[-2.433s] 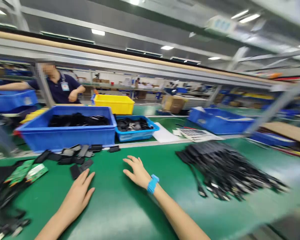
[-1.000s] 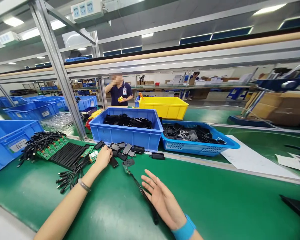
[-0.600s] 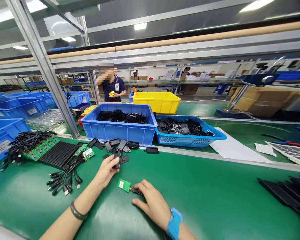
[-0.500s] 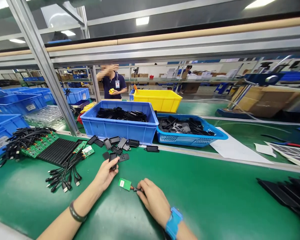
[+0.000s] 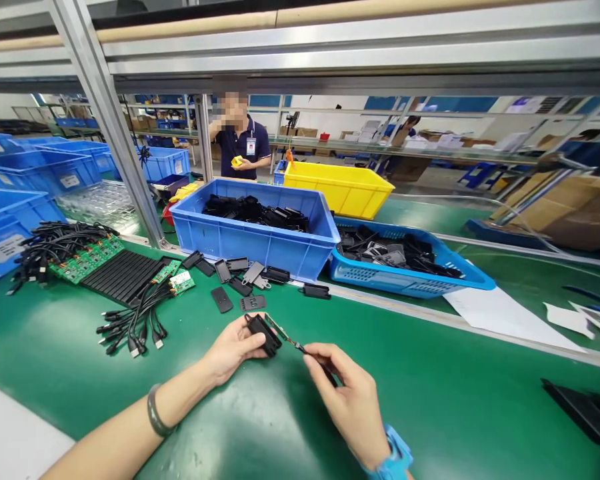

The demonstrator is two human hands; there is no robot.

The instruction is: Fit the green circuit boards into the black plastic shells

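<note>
Green mat covers the bench, and both forearms come in over it from the lower edge. A blue wristband is on the right wrist and a dark bracelet is on the left wrist.

The right hand is closed in a pinch. Its thumb and first finger grip a dark cable just behind a thin board, which points out from the fingertips towards the left. The left hand is closed around a black plastic shell; the thumb lies on its near side and the other fingers are behind it. The shell is held a little above the mat, tilted, and the tip of the board is just beside it. I cannot tell if they touch.

Farther on the mat lie loose black shells. To their left are a bundle of black cables and green circuit boards. Behind them stands a blue crate full of black parts. On its right is a blue basket, with a white sheet near it. A yellow crate is behind these. Beyond the crates a person in a dark shirt stands with one hand raised.
</note>
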